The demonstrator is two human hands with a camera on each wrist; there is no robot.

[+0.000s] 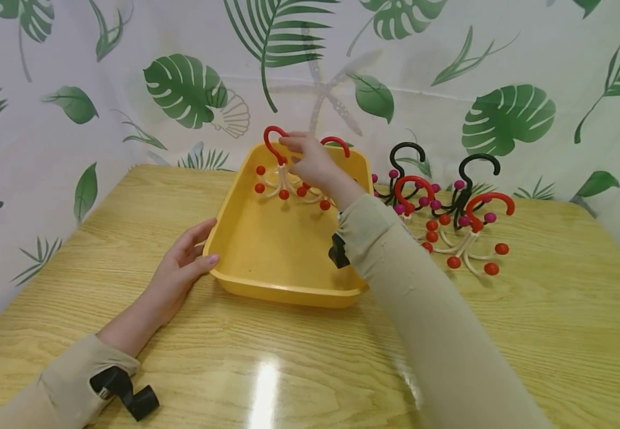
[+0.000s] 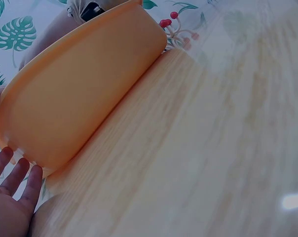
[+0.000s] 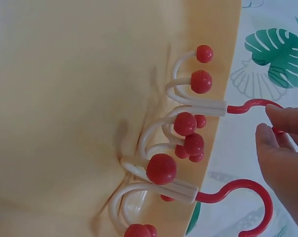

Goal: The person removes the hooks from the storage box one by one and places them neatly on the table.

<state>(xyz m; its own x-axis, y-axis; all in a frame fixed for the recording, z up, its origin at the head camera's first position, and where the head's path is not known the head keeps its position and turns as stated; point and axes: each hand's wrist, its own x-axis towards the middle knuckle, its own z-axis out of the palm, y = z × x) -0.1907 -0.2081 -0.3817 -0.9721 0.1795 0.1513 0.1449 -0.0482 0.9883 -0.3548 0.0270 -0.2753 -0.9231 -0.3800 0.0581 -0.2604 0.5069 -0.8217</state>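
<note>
A shallow yellow tray (image 1: 267, 250) sits on the table. Around its near left edge, my left hand (image 1: 178, 271) grips with the thumb at the rim and the fingers along the outer wall. Inside the far end stand two white multi-arm hook hangers with red hooks and red ball tips. The left hanger (image 1: 282, 174) has its hook end pinched between the thumb and fingers of my right hand (image 1: 315, 159). Beside it is the second hanger (image 3: 181, 190), upright and untouched, its hook curving above the tray's far rim.
Right of the tray stand two black hangers (image 1: 465, 193) with magenta balls and two more red-and-white hangers (image 1: 470, 241), close together on the wooden table (image 1: 208, 369). A leaf-patterned cloth (image 1: 181, 89) hangs behind the table.
</note>
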